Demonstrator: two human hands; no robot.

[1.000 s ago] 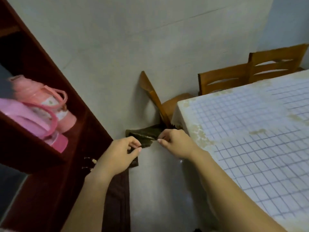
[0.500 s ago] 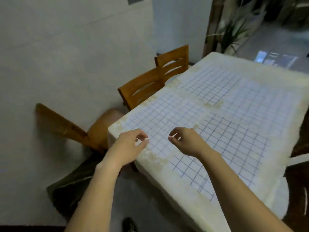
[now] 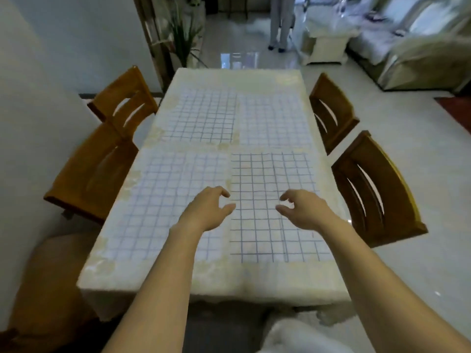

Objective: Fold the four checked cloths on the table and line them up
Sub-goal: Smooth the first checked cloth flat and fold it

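Your left grip (image 3: 207, 210) and your right grip (image 3: 302, 210) both hang over the surface (image 3: 254, 278) with nothing in them: the fingers are curled and spread apart from the thumb, and each hand faces the other across a small gap. The four checked cloths lie flat and unfolded on the surface, set two by two. The near right cloth (image 3: 260, 240) is below your right hand and has the darkest lines; its left edge runs between your two hands. The near left cloth (image 3: 153, 205) is under your left wrist. The far left cloth (image 3: 204, 118) and the far right cloth (image 3: 275, 121) lie beyond, side by side, close together. Two wooden chairs stand at the left side (image 3: 102, 159) and two at the right side (image 3: 369, 189).
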